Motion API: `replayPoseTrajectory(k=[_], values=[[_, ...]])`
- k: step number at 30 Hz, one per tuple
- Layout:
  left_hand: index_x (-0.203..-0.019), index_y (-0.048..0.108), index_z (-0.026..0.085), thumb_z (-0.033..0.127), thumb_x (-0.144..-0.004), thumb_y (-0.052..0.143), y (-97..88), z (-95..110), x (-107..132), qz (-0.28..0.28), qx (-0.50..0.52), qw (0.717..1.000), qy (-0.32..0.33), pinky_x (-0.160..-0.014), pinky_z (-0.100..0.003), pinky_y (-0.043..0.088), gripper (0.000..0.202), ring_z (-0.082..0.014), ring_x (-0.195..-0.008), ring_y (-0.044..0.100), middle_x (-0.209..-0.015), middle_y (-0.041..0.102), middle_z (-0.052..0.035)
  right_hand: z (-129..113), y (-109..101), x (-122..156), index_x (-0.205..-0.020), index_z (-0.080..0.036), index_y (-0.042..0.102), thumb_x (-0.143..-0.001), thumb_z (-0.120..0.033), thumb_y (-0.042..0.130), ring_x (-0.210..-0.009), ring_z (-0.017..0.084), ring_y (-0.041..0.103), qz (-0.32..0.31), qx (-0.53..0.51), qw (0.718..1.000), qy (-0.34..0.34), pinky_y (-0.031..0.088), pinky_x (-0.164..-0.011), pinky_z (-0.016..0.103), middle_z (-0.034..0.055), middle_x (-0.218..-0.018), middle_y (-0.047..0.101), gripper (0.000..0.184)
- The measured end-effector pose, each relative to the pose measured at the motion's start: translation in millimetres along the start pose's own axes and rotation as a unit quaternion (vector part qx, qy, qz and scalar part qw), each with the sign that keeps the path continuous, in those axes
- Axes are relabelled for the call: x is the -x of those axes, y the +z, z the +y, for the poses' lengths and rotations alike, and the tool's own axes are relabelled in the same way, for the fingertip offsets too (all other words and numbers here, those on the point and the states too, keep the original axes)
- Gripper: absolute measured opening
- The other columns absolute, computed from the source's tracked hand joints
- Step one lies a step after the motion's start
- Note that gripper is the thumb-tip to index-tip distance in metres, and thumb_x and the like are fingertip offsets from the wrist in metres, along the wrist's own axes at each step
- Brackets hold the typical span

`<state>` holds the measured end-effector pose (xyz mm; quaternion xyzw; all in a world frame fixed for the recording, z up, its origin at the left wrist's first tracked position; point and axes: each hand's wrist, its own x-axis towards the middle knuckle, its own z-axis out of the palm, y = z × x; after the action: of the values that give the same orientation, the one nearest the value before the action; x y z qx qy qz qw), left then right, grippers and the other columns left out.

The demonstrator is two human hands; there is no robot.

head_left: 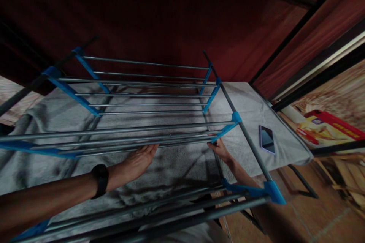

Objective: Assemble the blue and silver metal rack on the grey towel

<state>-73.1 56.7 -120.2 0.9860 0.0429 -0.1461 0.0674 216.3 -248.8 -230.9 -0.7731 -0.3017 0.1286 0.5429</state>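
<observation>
A rack of grey metal rods (137, 127) with blue plastic side brackets (226, 131) lies on a grey cloth-covered table (182, 163). It looks like a shoe rack with several tiers. My left hand (142, 158), a black band on its wrist, reaches in between two tiers. Its fingers are stretched out flat, their tips at the lowest rod of the middle tier. On the other side, my right hand (221, 149) has thumb and fingers closed around the lower end of that tier's right bracket, where the rods join it. The bracket partly hides those fingers.
A phone (267, 139) lies on the cloth right of the rack. Beyond the table's right edge are a red and yellow package (330, 127) and wooden pieces (349, 174). Dark red fabric (159, 19) hangs behind. Black frame bars (296, 26) cross at right.
</observation>
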Motion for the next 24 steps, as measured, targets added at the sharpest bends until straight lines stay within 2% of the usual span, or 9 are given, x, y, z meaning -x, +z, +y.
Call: replayPoseTrajectory(k=[2,4,7,8,10,12,14,18,24], values=[[-0.147,0.044,0.014,0.001,-0.085,0.03,-7.5,13,13,0.0,-0.039,0.998,0.049,-0.113,-0.035,0.041,0.065,-0.0211,-0.14,0.044,-0.154,0.044,-0.0131,2,0,0,-0.114,-0.024,0.064,-0.076,-0.046,0.068,-0.113,0.027,0.056,0.003,-0.003,1.0,0.002,0.042,-0.105,0.048,0.0073,-0.117,0.059,0.044],[-0.145,0.048,0.02,0.0,-0.086,0.034,-24.6,28,20,0.027,-0.072,0.988,0.135,-0.114,-0.033,0.04,0.064,-0.0198,-0.141,0.044,-0.152,0.047,-0.0085,3,1,0,-0.113,-0.024,0.064,-0.075,-0.047,0.069,-0.113,0.028,0.056,0.006,-0.007,1.0,0.004,0.042,-0.105,0.049,0.0075,-0.118,0.058,0.044],[-0.145,0.048,0.026,0.005,-0.092,0.039,-63.1,49,15,0.123,-0.098,0.96,0.234,-0.119,-0.035,0.033,0.058,-0.0193,-0.142,0.042,-0.15,0.05,-0.0046,2,3,0,-0.114,-0.024,0.062,-0.076,-0.048,0.069,-0.117,0.028,0.055,0.008,-0.016,1.0,0.001,0.042,-0.106,0.048,0.008,-0.122,0.058,0.045],[-0.146,0.046,0.026,0.007,-0.093,0.041,-75.9,55,10,0.16,-0.097,0.954,0.236,-0.119,-0.037,0.032,0.056,-0.0203,-0.143,0.04,-0.151,0.049,-0.0053,1,4,0,-0.115,-0.025,0.061,-0.077,-0.049,0.068,-0.117,0.028,0.055,0.009,-0.02,1.0,-0.001,0.043,-0.106,0.048,0.0082,-0.123,0.058,0.046],[-0.147,0.044,0.022,0.011,-0.095,0.043,-95.9,63,-4,0.214,-0.079,0.953,0.199,-0.117,-0.04,0.035,0.053,-0.0225,-0.141,0.042,-0.15,0.049,-0.0086,-3,5,1,-0.118,-0.025,0.058,-0.078,-0.05,0.066,-0.116,0.027,0.056,0.014,-0.026,1.0,-0.004,0.044,-0.105,0.047,0.0083,-0.124,0.058,0.048],[-0.146,0.045,0.019,0.016,-0.098,0.044,-105.3,68,-18,0.231,-0.051,0.961,0.139,-0.111,-0.04,0.042,0.048,-0.0235,-0.133,0.05,-0.145,0.053,-0.0113,-9,5,4,-0.121,-0.025,0.056,-0.079,-0.052,0.065,-0.114,0.027,0.057,0.02,-0.028,0.999,-0.005,0.045,-0.104,0.047,0.008,-0.124,0.059,0.05],[-0.144,0.046,0.018,0.021,-0.099,0.043,-104.5,69,-29,0.221,-0.031,0.97,0.101,-0.105,-0.04,0.047,0.045,-0.0238,-0.124,0.058,-0.139,0.059,-0.0122,-17,3,7,-0.122,-0.026,0.054,-0.079,-0.052,0.065,-0.112,0.026,0.058,0.026,-0.025,0.999,-0.005,0.047,-0.102,0.046,0.0075,-0.121,0.06,0.052],[-0.144,0.048,0.022,0.023,-0.1,0.042,-92.0,64,-45,0.183,-0.007,0.981,0.059,-0.1,-0.04,0.051,0.044,-0.0247,-0.117,0.064,-0.134,0.063,-0.0109,-46,-8,11,-0.127,-0.027,0.05,-0.084,-0.05,0.062,-0.108,0.026,0.06,0.057,-0.003,0.998,-0.014,0.052,-0.096,0.046,0.0078,-0.122,0.06,0.05],[-0.134,0.056,0.025,0.023,-0.1,0.039,-94.6,61,-56,0.134,0.037,0.989,0.04,-0.091,-0.035,0.054,0.038,-0.0231,-0.11,0.067,-0.129,0.066,-0.0069,-103,-31,4,-0.13,-0.03,0.051,-0.094,-0.047,0.053,-0.113,0.029,0.06,0.064,0.048,0.996,-0.044,0.049,-0.102,0.049,0.0088,-0.127,0.061,0.04]])
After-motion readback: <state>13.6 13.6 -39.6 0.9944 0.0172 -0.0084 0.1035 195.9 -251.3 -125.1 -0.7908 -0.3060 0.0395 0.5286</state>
